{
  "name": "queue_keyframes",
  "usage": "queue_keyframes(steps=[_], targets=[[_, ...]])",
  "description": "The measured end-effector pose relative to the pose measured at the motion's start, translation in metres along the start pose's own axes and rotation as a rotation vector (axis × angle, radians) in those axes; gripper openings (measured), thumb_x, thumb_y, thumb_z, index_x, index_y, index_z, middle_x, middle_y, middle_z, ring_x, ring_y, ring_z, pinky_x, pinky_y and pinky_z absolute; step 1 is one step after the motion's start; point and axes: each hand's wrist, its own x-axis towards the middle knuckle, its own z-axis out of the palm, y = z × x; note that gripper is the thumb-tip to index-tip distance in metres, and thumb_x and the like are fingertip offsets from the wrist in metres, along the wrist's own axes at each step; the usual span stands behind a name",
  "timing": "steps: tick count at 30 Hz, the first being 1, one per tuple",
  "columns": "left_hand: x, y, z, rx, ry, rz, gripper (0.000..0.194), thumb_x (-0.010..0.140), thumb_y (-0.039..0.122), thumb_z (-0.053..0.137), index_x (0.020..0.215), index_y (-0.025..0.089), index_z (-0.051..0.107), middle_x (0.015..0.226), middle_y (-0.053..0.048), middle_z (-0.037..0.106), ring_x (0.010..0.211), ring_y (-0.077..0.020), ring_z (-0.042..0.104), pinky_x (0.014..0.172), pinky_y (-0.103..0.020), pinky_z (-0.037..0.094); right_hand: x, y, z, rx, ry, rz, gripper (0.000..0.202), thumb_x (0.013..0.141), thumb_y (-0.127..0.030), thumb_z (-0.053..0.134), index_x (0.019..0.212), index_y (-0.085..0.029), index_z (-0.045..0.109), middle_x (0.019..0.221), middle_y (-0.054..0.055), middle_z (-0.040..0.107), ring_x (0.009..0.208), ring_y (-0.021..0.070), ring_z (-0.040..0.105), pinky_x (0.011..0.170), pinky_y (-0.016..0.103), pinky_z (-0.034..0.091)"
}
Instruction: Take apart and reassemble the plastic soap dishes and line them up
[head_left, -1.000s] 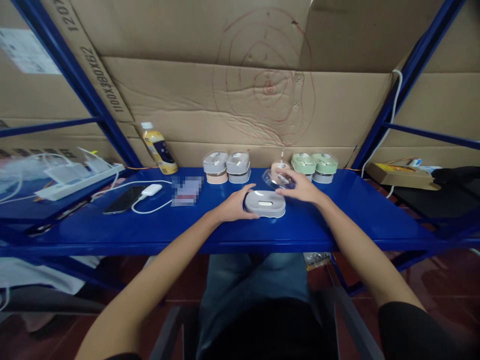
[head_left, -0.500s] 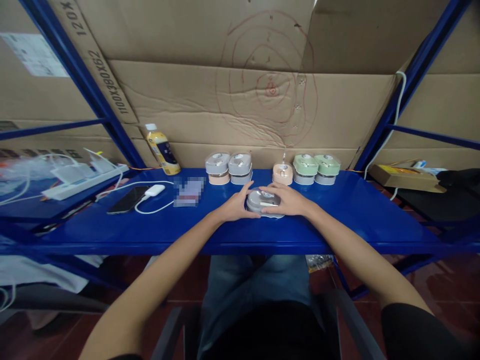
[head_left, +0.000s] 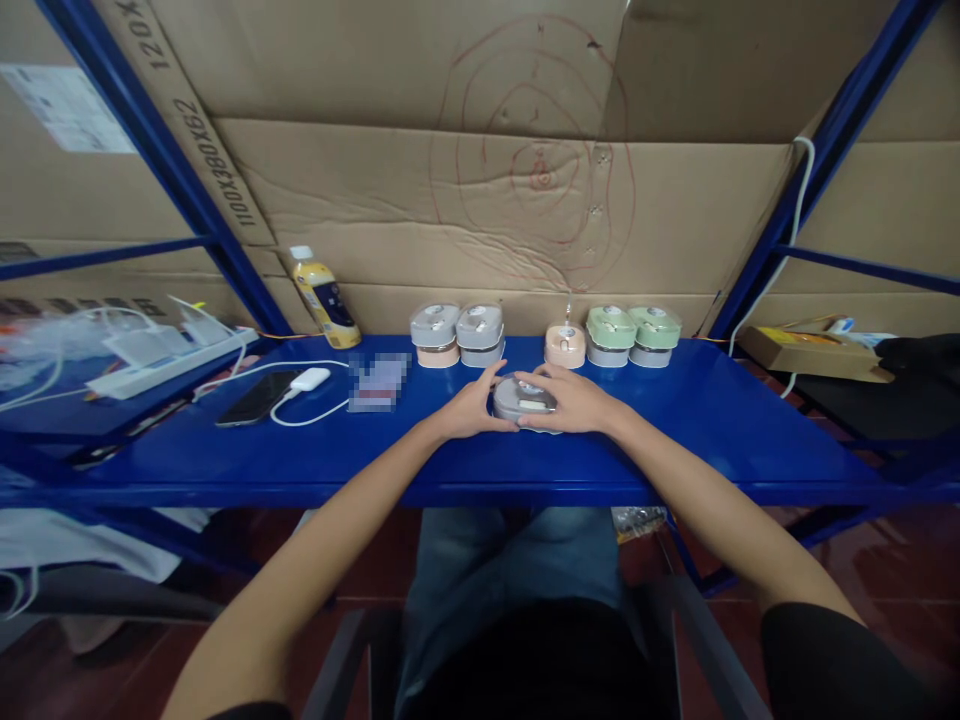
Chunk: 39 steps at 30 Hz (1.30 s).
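A grey lidded container (head_left: 514, 398) with a pale strip on its top rests on the blue table, between my hands. My left hand (head_left: 471, 405) curves around its left side, thumb and fingers on the edge. My right hand (head_left: 576, 399) grips the right side, its fingers reaching over the lid and covering part of it. Behind them stand two stacked containers with grey lids, one on a peach base (head_left: 437, 338) and one all grey (head_left: 481, 338). Further right are a small peach container (head_left: 565, 346) and two with green lids, a nearer (head_left: 610, 330) and a farther right one (head_left: 655, 330).
On the left lie a phone (head_left: 256, 398), a white charger (head_left: 310, 380) with its cable, and a blurred-out item (head_left: 379, 383). A yellow bottle (head_left: 325, 300) stands near the cardboard back wall. An open cardboard box (head_left: 814, 357) sits beyond the right end.
Both hands stay around the grey container with hardly any movement. The fingertips have shifted very slightly, and the whole view has moved a little.
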Motion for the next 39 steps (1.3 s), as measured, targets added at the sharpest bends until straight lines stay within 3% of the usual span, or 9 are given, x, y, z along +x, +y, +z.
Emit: queue_keyframes(steps=[4, 7, 13, 18, 23, 27, 33, 36, 39], targets=[[0.005, -0.011, -0.004, 0.116, 0.167, 0.023, 0.094, 0.077, 0.032, 0.089, 0.157, 0.019, 0.041, 0.138, -0.017, 0.068, 0.128, -0.0342, 0.067, 0.114, -0.054, 0.052, -0.006, 0.009, -0.011, 0.033, -0.069, 0.087, 0.109, 0.085, -0.082, 0.067, 0.171, -0.023, 0.032, 0.157, 0.021, 0.053, 0.142, 0.0433, 0.055, 0.114, 0.057, 0.050], [0.009, -0.018, -0.006, 0.292, 0.367, -0.014, 0.063, 0.086, 0.023, 0.075, 0.144, 0.017, 0.050, 0.123, -0.013, 0.070, 0.113, -0.0288, 0.070, 0.102, -0.049, 0.059, -0.013, 0.023, -0.022, -0.007, -0.042, 0.122, 0.117, 0.075, -0.075, 0.082, 0.169, -0.023, 0.034, 0.164, 0.021, 0.047, 0.148, 0.0468, 0.049, 0.118, 0.062, 0.046], [0.008, -0.010, -0.007, 0.492, 0.403, 0.029, 0.033, 0.092, 0.023, 0.064, 0.124, 0.018, 0.059, 0.120, -0.013, 0.067, 0.110, -0.0283, 0.069, 0.099, -0.046, 0.059, -0.006, 0.029, -0.018, -0.225, 0.105, -0.009, 0.073, 0.083, -0.044, 0.086, 0.149, -0.023, 0.062, 0.149, 0.017, 0.059, 0.138, 0.0417, 0.055, 0.114, 0.058, 0.047], [0.033, 0.004, -0.024, 0.810, 0.440, 0.131, 0.050, 0.092, 0.020, 0.063, 0.141, 0.014, 0.055, 0.148, -0.022, 0.056, 0.142, -0.0387, 0.052, 0.119, -0.056, 0.044, 0.026, 0.020, -0.001, -0.489, 0.055, -0.058, 0.059, 0.097, -0.046, 0.072, 0.146, -0.016, 0.062, 0.143, 0.020, 0.063, 0.131, 0.0411, 0.056, 0.111, 0.055, 0.043], [0.072, 0.000, -0.042, 0.983, 0.372, 0.011, 0.073, 0.090, 0.019, 0.064, 0.159, 0.009, 0.041, 0.169, -0.027, 0.038, 0.161, -0.0457, 0.027, 0.127, -0.065, 0.028, 0.061, 0.025, 0.007, -0.614, 0.041, 0.028, 0.058, 0.101, -0.046, 0.064, 0.148, -0.013, 0.058, 0.139, 0.023, 0.064, 0.125, 0.0406, 0.058, 0.107, 0.052, 0.041], [0.080, -0.006, -0.041, 1.010, 0.346, -0.044, 0.067, 0.095, 0.020, 0.059, 0.160, 0.012, 0.044, 0.167, -0.025, 0.045, 0.159, -0.0444, 0.034, 0.126, -0.068, 0.028, 0.080, 0.036, 0.013, -0.642, 0.072, 0.114, 0.051, 0.101, -0.039, 0.062, 0.144, -0.011, 0.059, 0.137, 0.023, 0.066, 0.124, 0.0402, 0.058, 0.109, 0.053, 0.039], [0.054, 0.005, -0.045, 0.986, 0.376, 0.112, 0.061, 0.101, 0.022, 0.056, 0.160, 0.010, 0.044, 0.167, -0.026, 0.043, 0.157, -0.0452, 0.037, 0.124, -0.067, 0.034, 0.079, 0.046, 0.015, -0.497, 0.261, 0.227, 0.045, 0.098, -0.037, 0.061, 0.134, -0.011, 0.065, 0.133, 0.024, 0.067, 0.125, 0.0404, 0.056, 0.110, 0.054, 0.040], [0.029, 0.015, -0.046, 0.847, 0.357, 0.320, 0.064, 0.105, 0.032, 0.058, 0.162, 0.012, 0.040, 0.166, -0.024, 0.046, 0.156, -0.0410, 0.041, 0.127, -0.063, 0.035, 0.064, 0.049, 0.002, -0.213, 0.460, 0.212, 0.038, 0.102, -0.040, 0.054, 0.125, -0.015, 0.070, 0.126, 0.020, 0.070, 0.122, 0.0363, 0.061, 0.109, 0.053, 0.046], [0.004, 0.022, -0.035, 0.641, 0.214, 0.510, 0.070, 0.106, 0.041, 0.061, 0.166, 0.020, 0.033, 0.165, -0.020, 0.049, 0.154, -0.0338, 0.047, 0.127, -0.057, 0.041, 0.042, 0.052, -0.016, 0.131, 0.550, 0.073, 0.047, 0.102, -0.054, 0.055, 0.133, -0.020, 0.067, 0.132, 0.015, 0.071, 0.124, 0.0319, 0.065, 0.110, 0.052, 0.051]])
